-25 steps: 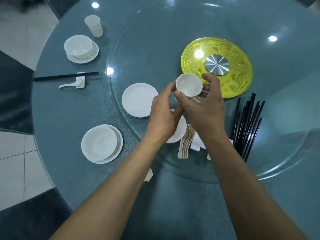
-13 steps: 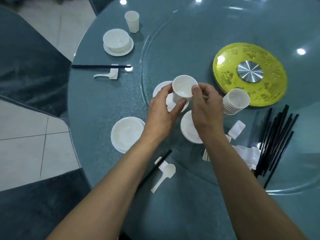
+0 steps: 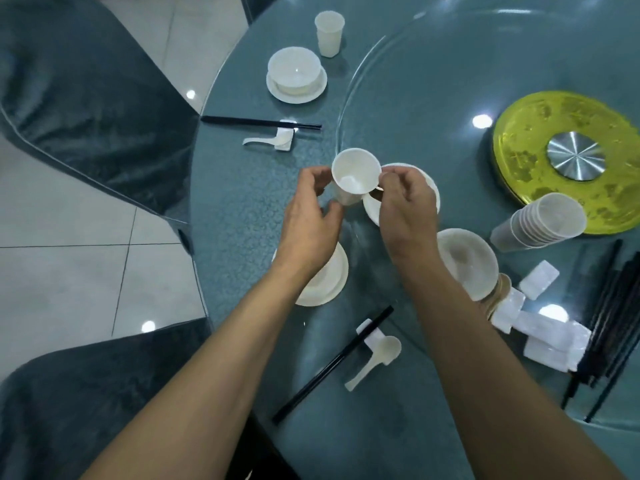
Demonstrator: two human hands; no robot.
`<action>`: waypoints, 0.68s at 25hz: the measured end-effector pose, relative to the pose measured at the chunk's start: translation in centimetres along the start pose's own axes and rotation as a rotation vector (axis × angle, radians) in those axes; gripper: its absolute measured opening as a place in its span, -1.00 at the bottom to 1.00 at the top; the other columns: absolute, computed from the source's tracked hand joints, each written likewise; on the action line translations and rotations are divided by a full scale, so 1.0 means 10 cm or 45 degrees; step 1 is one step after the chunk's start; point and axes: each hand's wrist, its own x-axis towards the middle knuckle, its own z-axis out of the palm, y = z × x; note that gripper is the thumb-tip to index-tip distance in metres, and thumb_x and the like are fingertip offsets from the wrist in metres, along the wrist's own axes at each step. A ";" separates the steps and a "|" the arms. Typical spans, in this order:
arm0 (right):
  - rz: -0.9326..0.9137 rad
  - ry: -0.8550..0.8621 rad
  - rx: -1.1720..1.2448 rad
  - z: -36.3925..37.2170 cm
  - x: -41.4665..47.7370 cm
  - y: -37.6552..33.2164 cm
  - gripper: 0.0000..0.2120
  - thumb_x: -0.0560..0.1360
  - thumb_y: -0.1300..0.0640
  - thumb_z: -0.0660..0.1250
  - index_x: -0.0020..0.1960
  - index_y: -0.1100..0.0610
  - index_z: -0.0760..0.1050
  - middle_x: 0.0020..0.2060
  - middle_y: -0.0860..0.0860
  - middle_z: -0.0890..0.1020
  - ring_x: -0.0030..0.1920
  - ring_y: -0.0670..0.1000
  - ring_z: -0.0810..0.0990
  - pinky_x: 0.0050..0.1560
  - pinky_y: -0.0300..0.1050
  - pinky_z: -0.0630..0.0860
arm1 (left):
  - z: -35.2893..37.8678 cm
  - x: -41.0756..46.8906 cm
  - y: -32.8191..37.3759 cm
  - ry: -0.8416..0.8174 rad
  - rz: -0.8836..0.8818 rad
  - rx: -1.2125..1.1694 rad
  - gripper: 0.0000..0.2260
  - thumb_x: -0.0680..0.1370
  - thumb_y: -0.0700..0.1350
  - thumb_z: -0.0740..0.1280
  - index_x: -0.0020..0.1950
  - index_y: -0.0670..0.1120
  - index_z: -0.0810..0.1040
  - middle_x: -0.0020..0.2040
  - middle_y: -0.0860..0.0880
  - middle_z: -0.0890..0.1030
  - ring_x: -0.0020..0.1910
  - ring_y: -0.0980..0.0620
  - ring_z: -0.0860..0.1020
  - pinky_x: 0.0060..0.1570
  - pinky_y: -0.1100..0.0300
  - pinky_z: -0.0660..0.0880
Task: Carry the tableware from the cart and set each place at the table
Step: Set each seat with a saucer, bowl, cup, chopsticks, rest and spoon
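Observation:
A white cup point(image 3: 354, 176) is held above the round blue-green table point(image 3: 242, 202), tilted toward me. My left hand point(image 3: 310, 221) curls round its left side and base. My right hand point(image 3: 405, 206) pinches its right rim. Below my left wrist sits a bowl on a plate point(image 3: 330, 277), partly hidden. Black chopsticks point(image 3: 332, 363) and a white spoon point(image 3: 375, 360) lie on a rest near the front edge. A white plate point(image 3: 372, 207) lies behind my right hand.
A finished setting at the back has a bowl on a plate point(image 3: 296, 76), a cup point(image 3: 329, 32), chopsticks point(image 3: 259, 121) and a spoon point(image 3: 273, 140). On the glass turntable lie stacked cups point(image 3: 540, 221), a bowl point(image 3: 467, 261), white rests point(image 3: 550, 337), loose chopsticks point(image 3: 616, 323) and a yellow disc point(image 3: 568, 161). Covered chairs point(image 3: 86, 98) stand left.
Both hands have carried the cup left, away from the cup stack and off the turntable toward the table's outer ring. My view has turned left and down.

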 end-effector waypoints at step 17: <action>0.164 -0.191 -0.026 0.64 0.16 0.28 -0.72 0.56 -0.01 0.19 0.09 0.09 0.60 -0.03 -0.04 0.67 0.04 -0.01 0.63 0.25 0.12 0.54 | -0.40 0.35 -0.51 -0.003 -0.146 0.105 -0.56 0.55 -0.36 0.19 0.38 -0.05 0.50 0.25 0.08 0.60 0.27 0.17 0.53 0.25 0.27 0.46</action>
